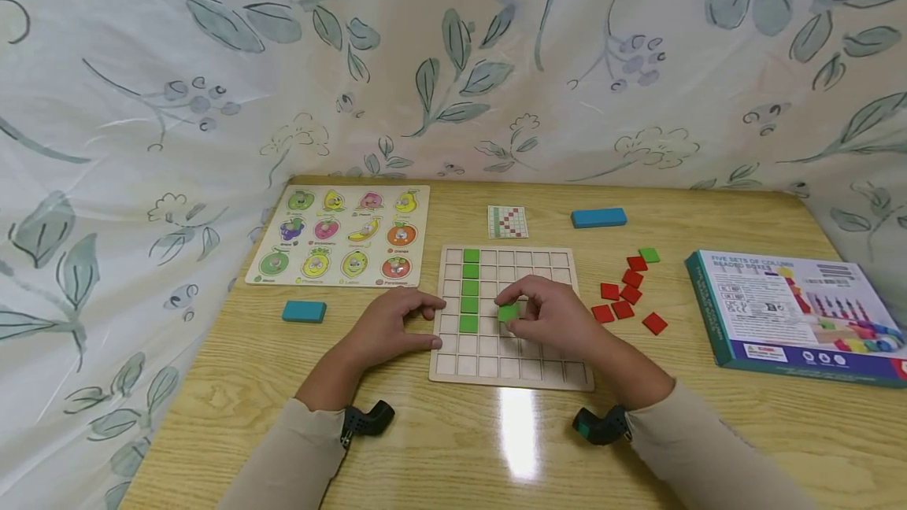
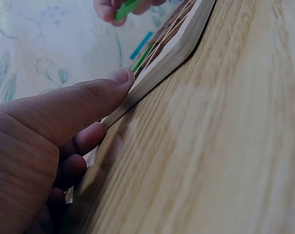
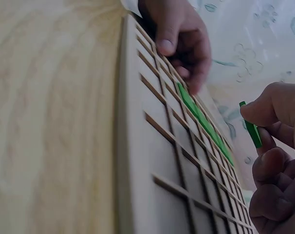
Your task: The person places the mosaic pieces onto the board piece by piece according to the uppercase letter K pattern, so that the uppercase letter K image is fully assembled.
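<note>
My right hand [image 1: 549, 313] pinches a green square tile [image 1: 507, 312] between thumb and index finger, over the middle of a wooden grid board [image 1: 510, 382]. In the right wrist view the held tile [image 3: 250, 125] is tilted and above the grid. A column of several green tiles [image 1: 469, 288] fills cells near the board's left side. At that left edge my left hand [image 1: 386, 325] holds the board, thumb and bent fingers at its rim. The left wrist view shows the thumb [image 2: 84, 100] on the board's edge, with the other fingers curled beside it.
Loose red tiles [image 1: 631, 294] and a green tile [image 1: 649, 255] lie right of the board. A small pattern card [image 1: 507, 222] and a blue block [image 1: 598, 218] lie behind; another blue block [image 1: 304, 312] and a fruit picture board [image 1: 340, 234] are left. A box [image 1: 801, 317] lies far right.
</note>
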### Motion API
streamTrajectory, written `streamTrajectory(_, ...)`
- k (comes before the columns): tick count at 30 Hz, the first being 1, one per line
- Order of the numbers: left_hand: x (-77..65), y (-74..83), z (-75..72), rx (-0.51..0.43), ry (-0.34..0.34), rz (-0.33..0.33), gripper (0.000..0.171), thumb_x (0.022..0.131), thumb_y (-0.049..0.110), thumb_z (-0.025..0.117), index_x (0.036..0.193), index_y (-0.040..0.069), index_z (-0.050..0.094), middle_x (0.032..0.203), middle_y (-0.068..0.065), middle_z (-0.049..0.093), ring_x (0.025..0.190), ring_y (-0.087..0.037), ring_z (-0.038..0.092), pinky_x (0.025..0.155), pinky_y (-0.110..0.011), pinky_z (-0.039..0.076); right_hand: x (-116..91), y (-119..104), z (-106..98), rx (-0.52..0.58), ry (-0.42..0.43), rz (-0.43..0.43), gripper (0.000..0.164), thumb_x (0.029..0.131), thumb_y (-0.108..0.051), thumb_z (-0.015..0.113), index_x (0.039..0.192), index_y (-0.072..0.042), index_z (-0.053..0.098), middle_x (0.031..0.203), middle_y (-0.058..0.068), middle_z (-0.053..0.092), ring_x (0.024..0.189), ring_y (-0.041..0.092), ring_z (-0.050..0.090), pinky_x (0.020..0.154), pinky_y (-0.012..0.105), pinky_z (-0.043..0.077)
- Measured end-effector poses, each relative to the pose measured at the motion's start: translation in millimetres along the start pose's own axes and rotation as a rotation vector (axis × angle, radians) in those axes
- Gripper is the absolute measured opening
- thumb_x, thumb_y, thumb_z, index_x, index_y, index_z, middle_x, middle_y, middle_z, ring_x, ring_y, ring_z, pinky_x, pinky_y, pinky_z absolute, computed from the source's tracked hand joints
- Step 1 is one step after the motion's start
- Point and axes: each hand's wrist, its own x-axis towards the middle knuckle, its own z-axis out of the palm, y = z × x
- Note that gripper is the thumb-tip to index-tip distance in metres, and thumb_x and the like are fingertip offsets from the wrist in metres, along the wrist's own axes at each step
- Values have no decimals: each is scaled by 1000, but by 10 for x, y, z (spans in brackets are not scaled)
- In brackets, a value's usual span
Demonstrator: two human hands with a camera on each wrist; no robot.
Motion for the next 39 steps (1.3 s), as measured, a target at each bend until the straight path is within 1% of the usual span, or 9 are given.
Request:
streamTrajectory(3, 2, 1, 1, -1, 0, 0, 52, 84, 33, 94, 130, 20, 75, 103, 14, 65, 105, -13, 58, 101, -42, 47, 8, -24, 95, -8, -25, -25, 30, 87, -4, 85, 114, -15, 78, 92, -2, 65, 66, 14, 54, 61, 28, 46)
streamTrajectory(6, 4, -1, 3, -5, 1, 2, 52, 84, 34, 94, 130, 20, 75, 103, 14, 65, 105, -13, 59, 101, -42, 47, 7, -49, 186, 3, -51, -52, 31, 87, -3, 83, 114, -16, 78, 94, -2, 66, 65, 12, 54, 61, 28, 47)
streamTrajectory(12, 6, -5, 5, -3, 2, 9, 51, 84, 34, 94, 129, 20, 75, 103, 14, 65, 105, -13, 59, 100, -42, 47, 16, -112, 357, -8, -93, -101, 30, 87, -5, 84, 113, -19, 78, 104, -7, 69, 67, 8, 54, 62, 27, 48)
streamTrajectory(15, 4, -12, 4, 7, 6, 21, 51, 84, 34, 94, 129, 19, 75, 103, 13, 65, 105, -13, 59, 100, -42, 47, 24, -145, 428, -45, -107, -125, 30, 88, -6, 83, 113, -21, 78, 104, -9, 68, 72, 8, 54, 67, 27, 48)
streamTrajectory(20, 5, -19, 8, 7, 8, 30, 52, 84, 34, 94, 129, 19, 75, 103, 13, 65, 106, -12, 59, 100, -42, 47, 32, -146, 523, -127, -116, -173, 29, 87, -7, 80, 112, -20, 78, 102, -9, 67, 80, 8, 53, 73, 28, 47)
streamTrajectory(24, 6, -22, 14, 6, 6, 26, 52, 84, 34, 94, 130, 20, 75, 103, 13, 65, 105, -12, 59, 100, -42, 48, 31, -128, 567, -172, -103, -201, 29, 86, -7, 78, 111, -20, 78, 101, -8, 66, 80, 8, 53, 73, 28, 47)
streamTrajectory(30, 3, -21, 10, 10, 9, 27, 52, 84, 34, 94, 130, 20, 75, 103, 14, 65, 105, -12, 59, 101, -42, 48, 18, -114, 600, -207, -91, -193, 28, 86, -8, 78, 111, -20, 78, 107, -9, 67, 80, 7, 54, 75, 28, 48)
streamTrajectory(39, 9, -7, 2, 14, 0, 25, 52, 84, 35, 94, 130, 20, 74, 103, 13, 65, 105, -12, 59, 100, -42, 47, 23, -111, 606, -249, -94, -205, 28, 87, -10, 79, 113, -20, 78, 103, -9, 63, 72, 4, 51, 68, 27, 46)
